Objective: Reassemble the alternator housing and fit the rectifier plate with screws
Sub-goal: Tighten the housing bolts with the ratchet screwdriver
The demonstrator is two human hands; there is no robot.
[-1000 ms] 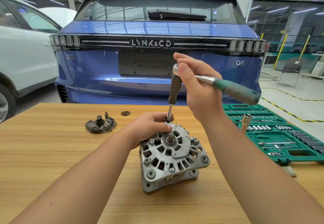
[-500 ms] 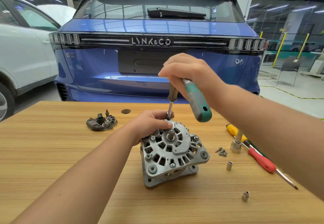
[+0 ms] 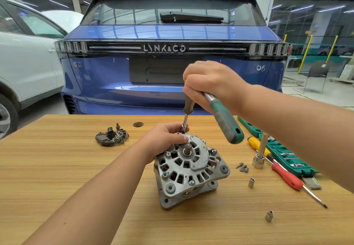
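A grey cast alternator housing (image 3: 188,170) stands on the wooden table (image 3: 57,168), its shaft end facing up. My left hand (image 3: 164,137) grips its upper left edge and steadies the socket extension (image 3: 184,123) standing on a bolt at the top of the housing. My right hand (image 3: 208,83) holds the head of a green-handled ratchet (image 3: 224,118) on that extension, with the handle pointing down and to the right. The dark rectifier plate (image 3: 112,137) lies on the table to the left, apart from the housing. Several small screws (image 3: 243,167) lie to the right of it.
A socket on an extension bar (image 3: 259,158), a red-handled screwdriver (image 3: 287,176), a yellow-handled tool (image 3: 253,142) and a green tool case (image 3: 283,154) sit at the right. Two loose sockets (image 3: 251,182) (image 3: 269,216) lie near the front right. A blue car (image 3: 172,62) stands behind the table.
My right hand has swung the ratchet handle from pointing right to pointing down and toward me. My left hand has stayed on the housing and extension.
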